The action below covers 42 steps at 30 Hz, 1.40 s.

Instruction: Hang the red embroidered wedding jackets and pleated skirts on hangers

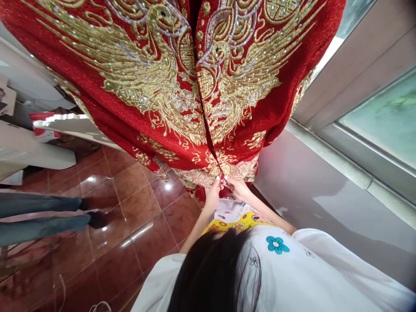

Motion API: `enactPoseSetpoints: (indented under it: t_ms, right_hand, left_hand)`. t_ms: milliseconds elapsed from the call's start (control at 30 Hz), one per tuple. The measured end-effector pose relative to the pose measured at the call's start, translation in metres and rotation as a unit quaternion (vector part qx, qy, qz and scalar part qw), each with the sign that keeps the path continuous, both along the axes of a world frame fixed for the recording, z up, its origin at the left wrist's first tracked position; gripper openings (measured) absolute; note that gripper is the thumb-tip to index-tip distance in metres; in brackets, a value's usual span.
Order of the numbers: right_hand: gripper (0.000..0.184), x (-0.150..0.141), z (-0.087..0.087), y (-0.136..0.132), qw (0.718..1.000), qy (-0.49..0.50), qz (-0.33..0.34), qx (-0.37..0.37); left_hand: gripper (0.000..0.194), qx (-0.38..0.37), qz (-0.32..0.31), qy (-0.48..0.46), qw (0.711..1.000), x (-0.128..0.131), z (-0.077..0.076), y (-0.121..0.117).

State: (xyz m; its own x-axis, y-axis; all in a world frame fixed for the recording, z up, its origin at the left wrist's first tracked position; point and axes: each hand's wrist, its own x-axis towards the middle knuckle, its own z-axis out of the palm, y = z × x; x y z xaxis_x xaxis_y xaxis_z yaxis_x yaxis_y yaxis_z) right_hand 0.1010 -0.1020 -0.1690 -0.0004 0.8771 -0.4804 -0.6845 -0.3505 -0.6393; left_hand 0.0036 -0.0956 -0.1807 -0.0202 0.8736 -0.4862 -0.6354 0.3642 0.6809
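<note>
A red jacket point(182, 78) with gold and silver bird embroidery hangs in front of me and fills the upper view. Its front opening point(203, 117) runs down the middle to the hem point(208, 175). My left hand point(212, 195) and my right hand point(237, 187) meet at the bottom of that opening. Both pinch the hem edge with closed fingers, close together. What sits between the fingertips is too small to make out. My dark hair point(214, 273) and white printed shirt point(286, 268) show at the bottom.
Glossy red-brown floor tiles point(130, 216) lie below. Another person's legs in jeans and dark shoes point(48, 216) stretch in from the left. A grey wall point(325, 190) and a window frame point(364, 143) stand at the right. White furniture point(29, 151) is at the left.
</note>
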Motion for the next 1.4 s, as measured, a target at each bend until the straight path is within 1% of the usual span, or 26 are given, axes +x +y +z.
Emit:
enactPoseSetpoints:
  t_ms: [200, 400, 567, 700, 833, 967, 1067, 1167, 1267, 1400]
  right_hand:
    - [0.031, -0.002, 0.005, -0.002, 0.999, -0.018, 0.009, 0.029]
    - [0.034, -0.002, 0.001, 0.001, 0.999, -0.041, -0.009, 0.024]
    - [0.038, -0.004, 0.002, 0.008, 0.998, -0.053, -0.028, 0.014]
    - [0.042, -0.006, 0.004, 0.009, 0.998, -0.057, -0.024, 0.023]
    - [0.039, -0.008, 0.006, 0.009, 0.998, -0.052, -0.009, 0.033]
    - [0.036, -0.011, 0.005, 0.011, 0.999, -0.042, 0.006, 0.030]
    - [0.039, -0.013, 0.004, 0.013, 0.999, -0.039, 0.003, 0.023]
    - [0.040, -0.014, 0.004, 0.013, 0.999, -0.035, 0.011, 0.015]
    - [0.038, -0.012, 0.006, 0.012, 0.999, -0.025, 0.029, 0.004]
    - [0.040, -0.010, 0.011, 0.012, 1.000, -0.015, 0.022, -0.005]
  left_hand:
    - [0.035, 0.042, 0.005, 0.041, 0.998, 0.000, -0.003, -0.002]
    - [0.034, 0.072, -0.003, 0.076, 0.994, -0.002, -0.009, -0.002]
    - [0.035, 0.086, -0.006, 0.083, 0.993, -0.004, -0.010, -0.001]
    - [0.036, 0.089, -0.001, 0.080, 0.993, -0.003, -0.010, -0.002]
    - [0.036, 0.085, 0.012, 0.070, 0.994, -0.001, -0.009, -0.001]
    - [0.039, 0.071, 0.024, 0.049, 0.996, -0.002, -0.003, 0.002]
    - [0.041, 0.059, 0.031, 0.035, 0.997, -0.004, 0.002, 0.001]
    - [0.039, 0.047, 0.018, 0.016, 0.999, -0.006, 0.004, -0.001]
    - [0.034, 0.028, -0.009, -0.008, 1.000, -0.009, 0.004, -0.004]
    - [0.031, -0.003, -0.042, -0.041, 0.998, -0.014, 0.002, -0.006]
